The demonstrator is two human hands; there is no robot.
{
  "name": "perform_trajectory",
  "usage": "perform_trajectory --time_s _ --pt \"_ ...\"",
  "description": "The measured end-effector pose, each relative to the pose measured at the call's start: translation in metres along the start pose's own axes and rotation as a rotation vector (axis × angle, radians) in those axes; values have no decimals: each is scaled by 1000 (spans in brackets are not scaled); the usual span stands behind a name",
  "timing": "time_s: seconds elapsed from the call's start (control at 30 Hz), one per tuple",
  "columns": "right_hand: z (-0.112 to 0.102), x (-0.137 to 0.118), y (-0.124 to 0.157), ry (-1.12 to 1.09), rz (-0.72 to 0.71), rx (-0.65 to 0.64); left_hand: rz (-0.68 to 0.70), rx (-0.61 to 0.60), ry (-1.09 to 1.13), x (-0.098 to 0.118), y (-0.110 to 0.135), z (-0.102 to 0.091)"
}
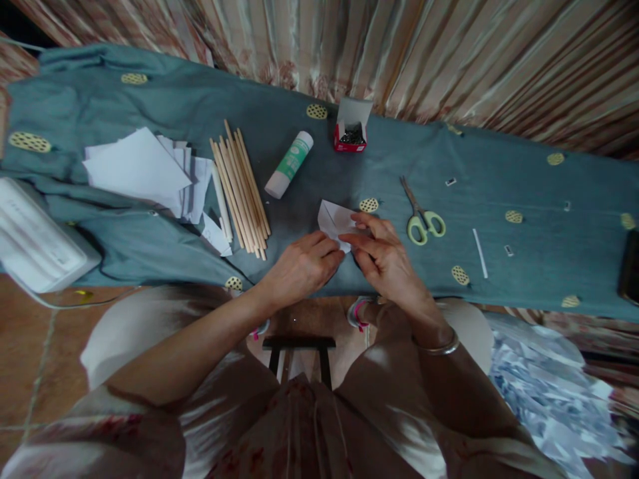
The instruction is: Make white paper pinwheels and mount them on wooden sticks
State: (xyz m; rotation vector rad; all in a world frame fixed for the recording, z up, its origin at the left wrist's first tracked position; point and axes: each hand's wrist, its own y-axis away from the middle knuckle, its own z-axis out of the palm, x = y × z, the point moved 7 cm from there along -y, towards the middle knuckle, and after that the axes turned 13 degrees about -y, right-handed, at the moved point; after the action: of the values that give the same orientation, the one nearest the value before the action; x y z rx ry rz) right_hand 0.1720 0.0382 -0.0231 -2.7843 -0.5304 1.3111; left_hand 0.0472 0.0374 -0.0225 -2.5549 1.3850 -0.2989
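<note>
1. Pleated curtains hang behind a teal cloth patterned in yellow.
2. Far left, we see a white device, cut off by the frame.
3. On the glue stick, we cannot read the green label.
4. Near the middle, our left hand curls at the creased paper; its fingertips are hidden, so we cannot tell whether it grips.
5. Our right hand touches that paper, fingers apart.
6. Rightmost, we see a dark object, cut off.
</note>
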Motion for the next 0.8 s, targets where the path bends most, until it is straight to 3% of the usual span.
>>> perform_trajectory --time_s 0.5,0.8 --pt "21 -2 4 2 22 86 2 6 3 -1 1 3" --pt "-8 7 -1 -36 46 173 2 27 -20 0 -1 0"
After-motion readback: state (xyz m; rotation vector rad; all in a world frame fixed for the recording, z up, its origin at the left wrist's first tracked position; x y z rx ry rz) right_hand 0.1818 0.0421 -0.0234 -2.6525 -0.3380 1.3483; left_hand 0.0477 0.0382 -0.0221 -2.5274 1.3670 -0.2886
